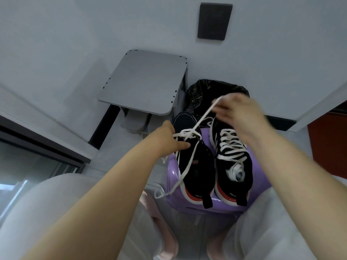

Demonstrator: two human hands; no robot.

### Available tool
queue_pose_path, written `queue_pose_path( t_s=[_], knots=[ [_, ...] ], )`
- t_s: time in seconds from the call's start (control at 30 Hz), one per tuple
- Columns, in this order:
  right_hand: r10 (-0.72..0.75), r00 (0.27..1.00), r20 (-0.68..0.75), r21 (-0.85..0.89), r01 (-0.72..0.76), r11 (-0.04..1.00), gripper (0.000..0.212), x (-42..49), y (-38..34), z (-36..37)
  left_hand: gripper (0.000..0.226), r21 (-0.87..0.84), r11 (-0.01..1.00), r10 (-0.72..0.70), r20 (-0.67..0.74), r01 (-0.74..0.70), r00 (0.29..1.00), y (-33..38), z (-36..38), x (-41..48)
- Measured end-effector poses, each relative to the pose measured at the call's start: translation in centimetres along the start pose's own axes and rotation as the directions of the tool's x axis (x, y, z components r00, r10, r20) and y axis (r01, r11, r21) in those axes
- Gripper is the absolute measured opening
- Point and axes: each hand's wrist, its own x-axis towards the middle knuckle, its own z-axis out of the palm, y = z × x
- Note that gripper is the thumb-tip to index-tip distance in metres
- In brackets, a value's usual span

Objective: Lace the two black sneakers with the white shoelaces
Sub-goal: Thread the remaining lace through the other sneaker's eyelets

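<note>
Two black sneakers stand side by side on a purple stool, toes pointing away from me. The right sneaker is laced with a white lace up its front. The left sneaker has lace only across its lower eyelets. My left hand holds the left sneaker's side, with one lace end running over the fingers. My right hand, blurred, pinches the white shoelace and holds it taut above the shoes. The other lace end hangs loose over the stool's left edge.
A grey side table stands beyond the stool, with a bin lined in black plastic right behind the shoes. My knees in pale trousers flank the stool. Pink slippers show on the floor. A red-brown cabinet is at the right.
</note>
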Motion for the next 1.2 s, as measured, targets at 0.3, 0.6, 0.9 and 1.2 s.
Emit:
queue_pose_path(
  t_s=[0.3,0.6,0.9,1.2],
  knots=[
    [-0.158,0.952,0.263,-0.577,0.287,0.765,0.014,-1.4,-0.1,-0.1,0.046,0.283,0.959,0.010,-0.044,0.003,0.999,0.0,-0.2,0.4],
    [-0.154,0.901,0.406,-0.853,0.434,0.289,0.019,-2.6,4.2,2.6,0.005,0.375,0.901,0.307,-0.193,-0.219,0.932,0.6,0.3,0.2],
    [-0.077,0.924,0.374,-0.768,0.355,0.532,0.010,-1.9,-1.3,-2.1,0.008,0.453,0.880,0.251,-0.193,-0.141,0.949,0.5,0.5,0.4],
    [-0.009,0.996,0.085,0.590,-0.043,0.807,0.011,-1.8,-4.5,-6.1,0.013,0.371,0.929,0.072,-0.202,0.009,0.977,-0.2,0.6,0.9]
  ],
)
